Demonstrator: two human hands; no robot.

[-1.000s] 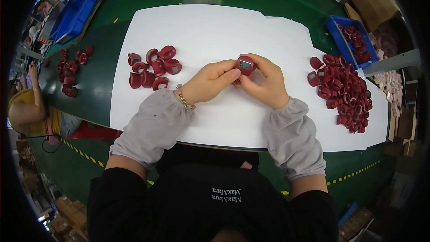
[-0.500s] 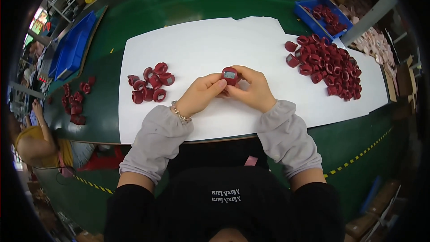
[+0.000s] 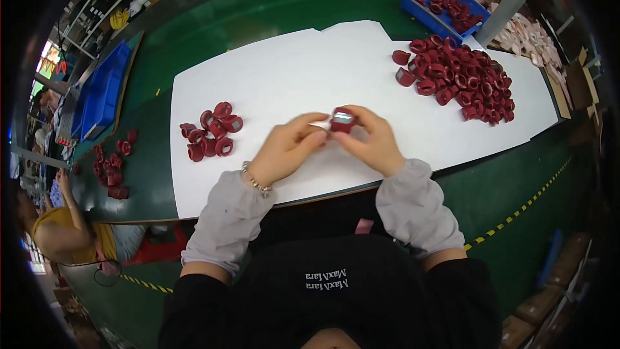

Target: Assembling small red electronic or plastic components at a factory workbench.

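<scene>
Both hands are meeting right over the middle of the white sheet (image 3: 310, 71), pinching one small dark red ring-shaped piece (image 3: 341, 120) between them. The left hand (image 3: 284, 148) is closing its fingertips on the piece's left side, and the right hand (image 3: 374, 142) is wrapping around it from the right and from below, thumb up top. Looks to me like they're holding it up off the sheet and close in so the pale grey face on top is pointing at the camera, probably the handiest way to look at it or work on it.

Moving outward: a small cluster of red pieces (image 3: 210, 132) is sitting on the sheet to the left, well apart from the hands, and a much bigger heap of red pieces (image 3: 462, 81) is lying to the right. Two separate piles on either side reads like sorting to me, but that's a guess. Behind the heap a blue bin (image 3: 445, 6) is holding more of them, and a few loose red pieces (image 3: 113, 168) are lying on the green table (image 3: 258, 13) off the sheet.

Hard to make out: the underside of the held piece is hiding behind the fingers, so I can't tell what the grey part actually is. Another person (image 3: 64, 232) is getting cut off at the lower left edge.
</scene>
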